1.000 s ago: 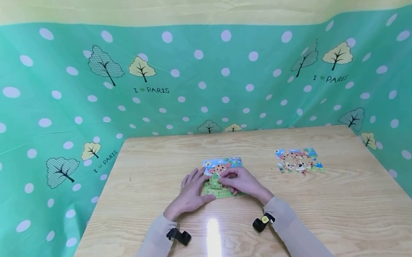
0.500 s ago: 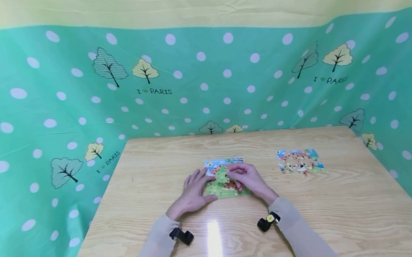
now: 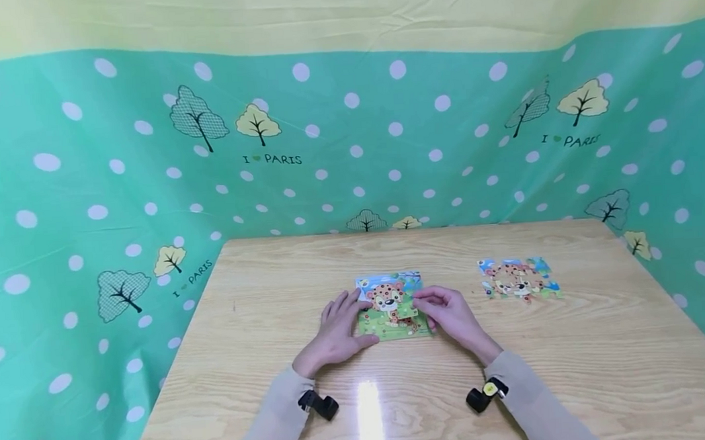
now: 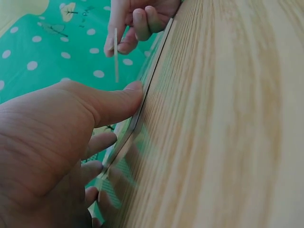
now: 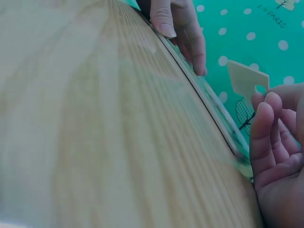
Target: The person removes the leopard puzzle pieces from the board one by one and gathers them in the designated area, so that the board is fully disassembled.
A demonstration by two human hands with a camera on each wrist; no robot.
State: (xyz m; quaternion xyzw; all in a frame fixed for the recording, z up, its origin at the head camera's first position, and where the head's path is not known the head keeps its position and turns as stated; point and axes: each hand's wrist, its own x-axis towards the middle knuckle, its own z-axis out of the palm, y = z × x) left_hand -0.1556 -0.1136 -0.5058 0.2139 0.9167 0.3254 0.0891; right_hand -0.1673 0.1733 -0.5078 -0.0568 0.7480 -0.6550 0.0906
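A flat puzzle board (image 3: 371, 330) with a cartoon leopard on green and blue lies mid-table in the head view. My left hand (image 3: 338, 332) rests at its left side, thumb on the near edge and fingers spread along the left edge. My right hand (image 3: 452, 315) pinches a green puzzle piece (image 3: 406, 309) between thumb and fingertips, above the board's right half. In the right wrist view that puzzle piece (image 5: 244, 80) shows its plain pale back, raised clear of the board. The left wrist view shows the piece edge-on, beyond my left thumb (image 4: 118, 102).
To the right on the wooden table (image 3: 579, 361) lies a second leopard picture made of puzzle pieces (image 3: 518, 279), with gaps and an uneven outline. A green dotted curtain (image 3: 302, 183) hangs behind the table and along both sides.
My right hand has carried the pinched piece from the board's left part to its right part, uncovering the leopard's face. The left hand stays at the board's left edge.
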